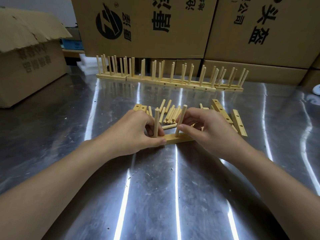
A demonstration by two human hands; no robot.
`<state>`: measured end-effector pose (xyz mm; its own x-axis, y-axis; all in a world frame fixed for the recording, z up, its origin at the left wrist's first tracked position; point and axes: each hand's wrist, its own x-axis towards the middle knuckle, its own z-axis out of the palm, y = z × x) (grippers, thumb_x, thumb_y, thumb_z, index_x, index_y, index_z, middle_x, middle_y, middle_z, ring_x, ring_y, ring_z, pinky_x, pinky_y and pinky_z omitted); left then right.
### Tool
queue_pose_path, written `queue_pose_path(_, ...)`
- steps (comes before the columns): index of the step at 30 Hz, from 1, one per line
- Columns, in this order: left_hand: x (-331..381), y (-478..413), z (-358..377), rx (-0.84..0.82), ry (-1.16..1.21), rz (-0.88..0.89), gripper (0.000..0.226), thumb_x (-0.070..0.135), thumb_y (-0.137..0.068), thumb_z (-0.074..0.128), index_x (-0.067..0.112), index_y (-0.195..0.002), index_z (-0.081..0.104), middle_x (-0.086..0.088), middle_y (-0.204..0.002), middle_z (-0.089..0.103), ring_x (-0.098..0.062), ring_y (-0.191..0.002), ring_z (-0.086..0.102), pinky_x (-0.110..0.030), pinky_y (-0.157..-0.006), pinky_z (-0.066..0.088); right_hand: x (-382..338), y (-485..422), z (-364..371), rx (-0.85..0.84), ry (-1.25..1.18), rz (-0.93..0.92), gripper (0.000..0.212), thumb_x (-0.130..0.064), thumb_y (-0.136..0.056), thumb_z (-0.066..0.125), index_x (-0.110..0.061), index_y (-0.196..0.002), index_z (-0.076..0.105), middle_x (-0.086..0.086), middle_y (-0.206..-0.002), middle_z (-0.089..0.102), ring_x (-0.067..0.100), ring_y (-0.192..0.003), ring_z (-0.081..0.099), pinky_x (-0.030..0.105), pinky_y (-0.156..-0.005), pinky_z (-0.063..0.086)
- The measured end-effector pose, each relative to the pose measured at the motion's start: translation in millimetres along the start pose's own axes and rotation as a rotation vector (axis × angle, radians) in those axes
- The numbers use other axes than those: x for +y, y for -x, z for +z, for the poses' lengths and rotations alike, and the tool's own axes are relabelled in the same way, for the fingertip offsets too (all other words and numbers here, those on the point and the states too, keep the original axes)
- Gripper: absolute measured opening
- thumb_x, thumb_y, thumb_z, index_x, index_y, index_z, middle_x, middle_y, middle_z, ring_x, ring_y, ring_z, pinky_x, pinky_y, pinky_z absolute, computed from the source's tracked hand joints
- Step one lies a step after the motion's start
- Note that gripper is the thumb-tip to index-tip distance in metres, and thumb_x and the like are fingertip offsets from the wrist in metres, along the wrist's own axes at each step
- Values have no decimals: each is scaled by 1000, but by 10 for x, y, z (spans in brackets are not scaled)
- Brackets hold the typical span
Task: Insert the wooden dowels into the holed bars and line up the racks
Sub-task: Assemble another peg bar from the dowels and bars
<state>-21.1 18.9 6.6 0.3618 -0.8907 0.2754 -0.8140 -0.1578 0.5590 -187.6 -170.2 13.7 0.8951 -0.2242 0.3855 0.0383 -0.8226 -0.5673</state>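
A pale wooden holed bar (178, 139) lies flat on the steel table in front of me. My left hand (136, 134) grips its left end, thumb against the front face, beside an upright dowel (156, 122) standing in the bar. My right hand (206, 129) pinches a second dowel (181, 121), which leans slightly right with its foot in a hole of the bar. Behind the hands lies a heap of loose dowels (170, 113). Several finished racks (171, 78) with upright dowels stand in a row at the back.
Loose holed bars (238, 121) lie right of my right hand, and short ones (139, 107) sit behind my left. Large cardboard boxes (149, 26) wall off the back, another box (29, 70) stands at the left. The steel table (164, 187) stretches toward me.
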Motion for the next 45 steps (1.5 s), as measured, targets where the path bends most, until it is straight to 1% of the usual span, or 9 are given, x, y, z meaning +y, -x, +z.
queue_pose_path(8, -8, -3, -1, -3, -17, -9, 13, 42, -84, 89, 32, -92, 84, 18, -81, 75, 6, -87, 66, -8, -69, 46, -49, -18, 24, -38, 56, 57, 15, -36, -101, 68, -27, -110, 76, -15, -100, 75, 0, -98, 68, 22, -84, 56)
queue_pose_path(11, -15, -10, 3, 5, -16, -13, 13, 43, -83, 89, 32, -90, 83, 20, -81, 74, 7, -87, 66, -7, -69, 46, -175, -96, 72, 79, -344, 162, 31, -46, -100, 57, -24, -115, 72, -7, -109, 75, 8, -106, 70, 32, -93, 55)
queue_pose_path(13, -18, -14, 7, 8, -12, -9, 13, 43, -83, 89, 32, -88, 84, 24, -80, 74, 6, -85, 67, -6, -68, 45, -296, -210, 121, 156, -562, 205, 34, -40, -100, 51, -13, -105, 71, 4, -99, 76, 22, -101, 73, 40, -93, 56)
queue_pose_path(15, -23, -18, 11, 10, -16, 3, 15, 44, -83, 89, 32, -88, 84, 26, -80, 74, 6, -82, 67, -6, -67, 45, -396, -301, 197, 155, -713, 237, 30, -26, -102, 45, -8, -91, 66, 9, -79, 68, 29, -83, 69, 45, -86, 56)
queue_pose_path(17, -26, -17, 10, 9, -16, 6, 16, 45, -83, 89, 31, -89, 84, 24, -79, 74, 6, -81, 68, -6, -67, 45, -447, -341, 287, 148, -818, 268, 27, -18, -100, 40, -12, -80, 57, 2, -65, 52, 21, -65, 54, 37, -70, 48)
queue_pose_path(20, -32, -18, 13, 14, -17, 10, 15, 43, -82, 89, 31, -89, 84, 23, -77, 74, 6, -79, 67, -7, -66, 46, -437, -352, 381, 176, -845, 296, 32, -11, -100, 34, -15, -70, 47, -5, -59, 37, 11, -55, 33, 27, -56, 31)
queue_pose_path(26, -48, -22, 15, 20, -24, 15, 17, 45, -82, 89, 31, -89, 84, 18, -81, 76, 5, -82, 68, -8, -67, 46, -392, -359, 447, 206, -917, 257, 22, -26, -83, 33, -17, -66, 43, -6, -57, 30, 11, -52, 24, 24, -48, 24)
queue_pose_path(37, -72, -17, 29, 21, -24, 14, 17, 44, -82, 89, 30, -91, 84, 26, -80, 73, 8, -81, 66, -5, -64, 45, -363, -439, 585, 256, -879, 191, 29, -27, -87, 30, -24, -58, 32, -4, -52, 26, 13, -47, 20, 23, -45, 20)
queue_pose_path(45, -60, -19, -13, 3, -44, 2, 18, 47, -82, 89, 32, -90, 84, 24, -80, 72, 2, -79, 66, -13, -60, 47, -342, -396, 505, 140, -877, 236, 28, -32, -86, 31, -20, -60, 35, -3, -55, 29, 14, -51, 25, 27, -48, 25)
